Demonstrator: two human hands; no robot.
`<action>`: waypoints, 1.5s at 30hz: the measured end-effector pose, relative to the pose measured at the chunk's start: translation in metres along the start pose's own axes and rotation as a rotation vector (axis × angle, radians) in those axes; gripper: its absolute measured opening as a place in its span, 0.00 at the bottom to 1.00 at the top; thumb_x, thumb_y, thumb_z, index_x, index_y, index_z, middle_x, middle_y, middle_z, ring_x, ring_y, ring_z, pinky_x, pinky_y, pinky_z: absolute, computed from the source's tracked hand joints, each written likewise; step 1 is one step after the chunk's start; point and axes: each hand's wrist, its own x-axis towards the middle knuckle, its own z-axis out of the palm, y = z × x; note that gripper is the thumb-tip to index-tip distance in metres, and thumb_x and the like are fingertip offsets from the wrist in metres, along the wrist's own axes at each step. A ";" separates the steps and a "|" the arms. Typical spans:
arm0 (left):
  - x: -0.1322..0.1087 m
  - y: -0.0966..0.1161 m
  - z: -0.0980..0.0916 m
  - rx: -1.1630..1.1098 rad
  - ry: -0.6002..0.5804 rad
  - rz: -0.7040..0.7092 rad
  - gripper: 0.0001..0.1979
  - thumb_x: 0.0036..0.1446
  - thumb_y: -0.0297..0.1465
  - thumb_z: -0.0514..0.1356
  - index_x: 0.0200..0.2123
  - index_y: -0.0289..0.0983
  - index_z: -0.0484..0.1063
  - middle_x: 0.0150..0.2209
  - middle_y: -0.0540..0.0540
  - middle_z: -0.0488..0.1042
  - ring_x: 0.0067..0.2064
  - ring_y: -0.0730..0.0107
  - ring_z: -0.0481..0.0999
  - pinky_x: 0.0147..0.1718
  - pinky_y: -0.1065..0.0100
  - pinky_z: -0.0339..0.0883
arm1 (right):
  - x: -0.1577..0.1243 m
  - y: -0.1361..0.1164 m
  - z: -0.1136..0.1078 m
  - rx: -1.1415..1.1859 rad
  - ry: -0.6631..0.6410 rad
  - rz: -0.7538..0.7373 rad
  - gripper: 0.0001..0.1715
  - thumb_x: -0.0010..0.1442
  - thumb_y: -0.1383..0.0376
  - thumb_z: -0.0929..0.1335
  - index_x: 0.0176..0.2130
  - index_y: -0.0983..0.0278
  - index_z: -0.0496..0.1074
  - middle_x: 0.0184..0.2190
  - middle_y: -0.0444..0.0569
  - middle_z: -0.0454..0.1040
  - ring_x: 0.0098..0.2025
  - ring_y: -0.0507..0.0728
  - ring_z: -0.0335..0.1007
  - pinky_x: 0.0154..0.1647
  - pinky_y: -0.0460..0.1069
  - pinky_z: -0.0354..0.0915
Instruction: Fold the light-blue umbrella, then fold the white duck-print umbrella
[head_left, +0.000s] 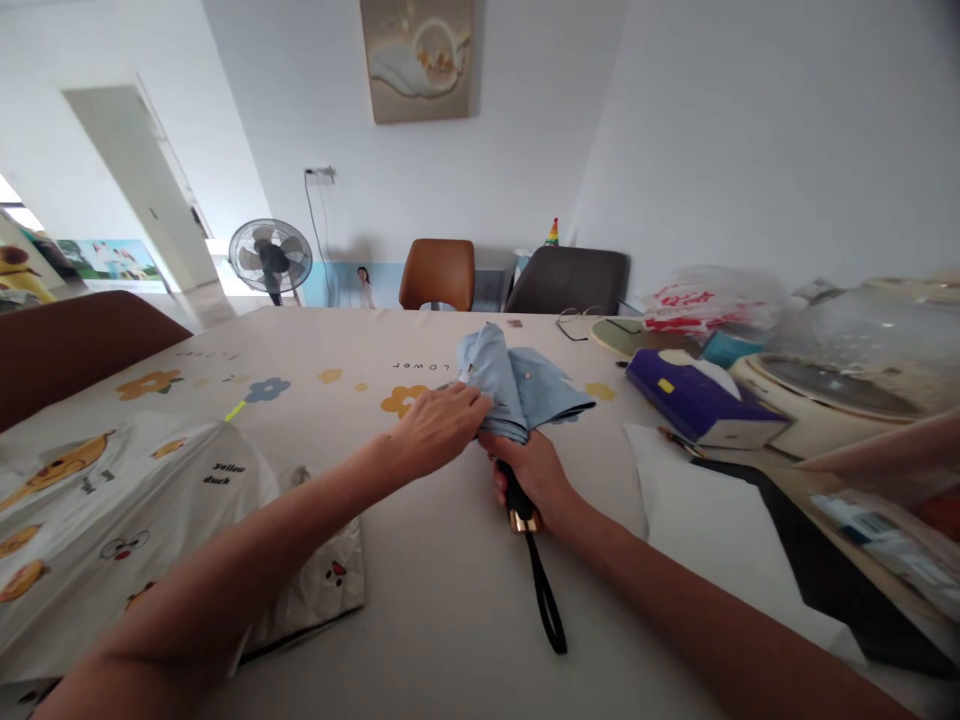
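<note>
A folding umbrella with a light blue canopy (491, 375) is held over the table in front of me. Its folds are gathered on the left, while one flap spreads loosely to the right. My right hand (536, 475) is wrapped round the black handle, just under the canopy. Below that hand show the handle's gold-coloured end and a black wrist strap (546, 595) hanging down. My left hand (446, 420) presses on the left side of the folded cloth, its fingers bent over the fabric; the thumb side is partly hidden.
On the left lies a white duck-printed cloth or bag (180, 520). To the right are a purple tissue box (697, 400), white paper (709, 525), eyeglasses (577, 325) and a rice cooker (840, 385). Chairs (437, 272) and a standing fan (270, 258) are beyond the white table (427, 600).
</note>
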 end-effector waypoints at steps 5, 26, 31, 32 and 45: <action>0.004 -0.002 0.013 -0.101 -0.009 -0.040 0.07 0.56 0.24 0.48 0.34 0.35 0.64 0.36 0.43 0.69 0.40 0.63 0.68 0.32 0.66 0.61 | 0.005 0.003 -0.005 -0.046 -0.001 -0.062 0.14 0.48 0.59 0.68 0.23 0.64 0.61 0.08 0.39 0.61 0.09 0.51 0.58 0.07 0.44 0.57; 0.013 -0.011 0.033 -1.484 0.138 -0.863 0.22 0.46 0.49 0.59 0.28 0.34 0.65 0.25 0.49 0.67 0.26 0.74 0.68 0.24 0.71 0.65 | 0.004 0.008 -0.003 -0.087 -0.004 -0.070 0.10 0.49 0.60 0.67 0.28 0.64 0.63 0.09 0.38 0.61 0.09 0.50 0.57 0.07 0.44 0.57; 0.013 -0.006 0.031 -1.667 0.049 -0.794 0.19 0.46 0.46 0.60 0.24 0.35 0.62 0.19 0.52 0.63 0.20 0.78 0.65 0.18 0.74 0.59 | 0.004 0.006 -0.002 -0.093 0.005 -0.081 0.09 0.49 0.61 0.67 0.29 0.65 0.66 0.08 0.38 0.61 0.09 0.51 0.58 0.07 0.45 0.57; 0.013 -0.006 0.030 -1.703 0.058 -0.797 0.18 0.46 0.44 0.61 0.23 0.35 0.61 0.18 0.53 0.62 0.19 0.78 0.64 0.17 0.75 0.58 | 0.004 0.006 -0.002 -0.092 0.009 -0.073 0.09 0.48 0.61 0.67 0.28 0.65 0.66 0.08 0.39 0.61 0.09 0.52 0.58 0.07 0.45 0.57; 0.013 -0.007 0.053 -2.066 -0.096 -0.933 0.06 0.55 0.31 0.55 0.30 0.34 0.66 0.28 0.46 0.71 0.27 0.71 0.72 0.26 0.68 0.69 | 0.008 0.003 -0.006 0.132 -0.053 0.023 0.16 0.47 0.57 0.69 0.25 0.65 0.61 0.08 0.37 0.59 0.09 0.47 0.54 0.08 0.43 0.56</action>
